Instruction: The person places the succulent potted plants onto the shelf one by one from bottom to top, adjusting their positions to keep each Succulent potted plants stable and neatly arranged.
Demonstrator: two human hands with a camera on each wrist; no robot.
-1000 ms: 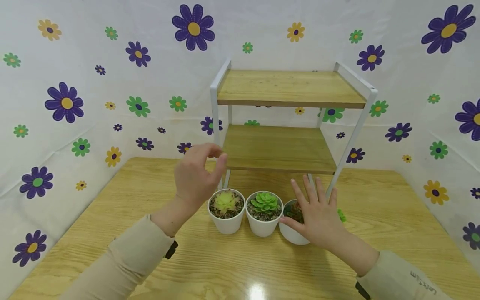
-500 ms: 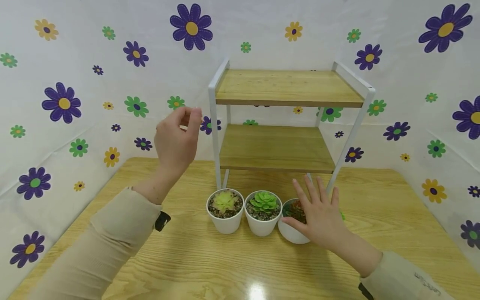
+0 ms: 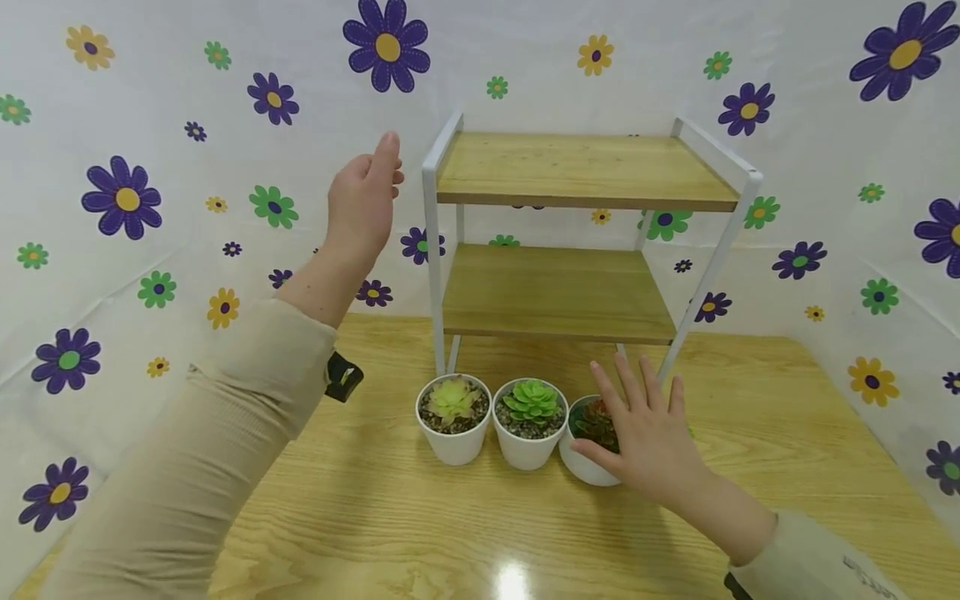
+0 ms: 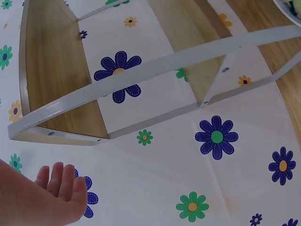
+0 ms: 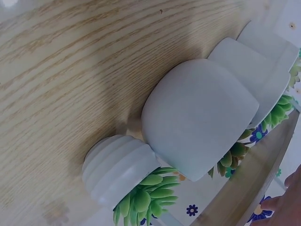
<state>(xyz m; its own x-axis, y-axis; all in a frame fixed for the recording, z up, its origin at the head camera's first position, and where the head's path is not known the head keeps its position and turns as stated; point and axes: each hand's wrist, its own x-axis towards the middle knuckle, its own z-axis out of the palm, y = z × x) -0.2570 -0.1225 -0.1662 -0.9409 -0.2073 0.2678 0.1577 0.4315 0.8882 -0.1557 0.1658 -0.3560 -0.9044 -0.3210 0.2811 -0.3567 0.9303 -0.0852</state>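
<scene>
At the near edge, beige sleeves (image 3: 202,433) stretched in from left and right over a wooden table (image 3: 420,533). At the near right, above the two right-hand pots, right hand (image 3: 651,442) with fingers spread wide and thumb out to the left; cannot tell whether touching either plant. Below it, partly hidden in the head view, round pot (image 5: 197,113) with a reddish plant (image 3: 595,423); just to its right, ribbed pot (image 5: 117,169) with a spiky green plant (image 5: 146,200). Farther left in the same row, close together and upright, middle pot (image 3: 528,452) with a bright green plant (image 3: 532,402), then left pot (image 3: 454,448) with a pale yellow-green plant (image 3: 453,400). Behind the row, shelf (image 3: 555,292) with two wooden boards and a white frame. Beside its upper left, near but apart, left hand (image 3: 363,204), raised, with thumb up and the other fingers together, loosely bent. At the far side, white cloth (image 3: 525,42) with purple, green and orange flowers.
</scene>
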